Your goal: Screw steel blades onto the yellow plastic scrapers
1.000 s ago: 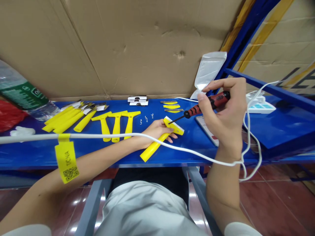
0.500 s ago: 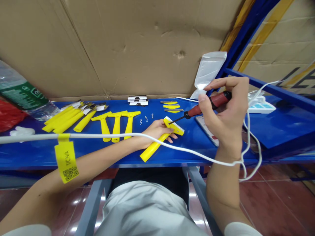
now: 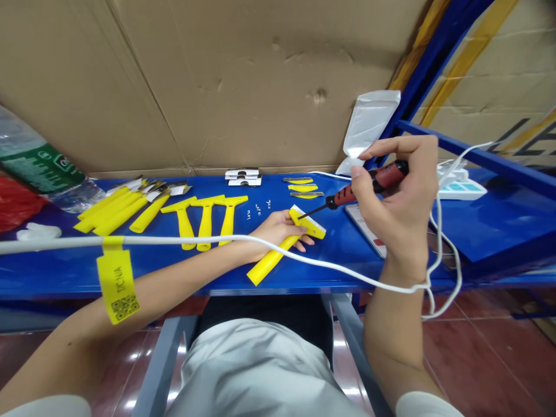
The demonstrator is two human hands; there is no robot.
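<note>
A: Quick Q: where's the scraper, & what've the hands got?

B: Yellow scraper (image 3: 270, 264) is at the near, mid part of the blue worktop (image 3: 343, 249); can't tell if it's touching or held just over it. L hand (image 3: 284, 230) has it where handle meets head, thumb on top, fingertips showing past the far side. R hand (image 3: 397, 200) is closed round the red/black screwdriver (image 3: 343, 196), tip at the head, nr its left end.

A: OK, how to do this bit well?

B: IMO: seat the tip fully first, then get the shaft in line w/ the fastener, if there's one; tip hides the spot, so can't confirm. It slants in from the right; can't tell if it's square to the head. Press lightly, turn w/ fingers & thumb, L hand braced vs. twist. L fingertips are nr the head's edge, so pls watch for slips. Mind the white cable (image 3: 165, 239) too; it crosses in front of the handle.

A: Thx. What's the scraper look like?

B: T-shaped, bright yellow, plain long handle running down-left. Head's short & wide, w/ a pale strip along its far edge & a small dark mark right of the tip. Can't make out more detail.
</note>
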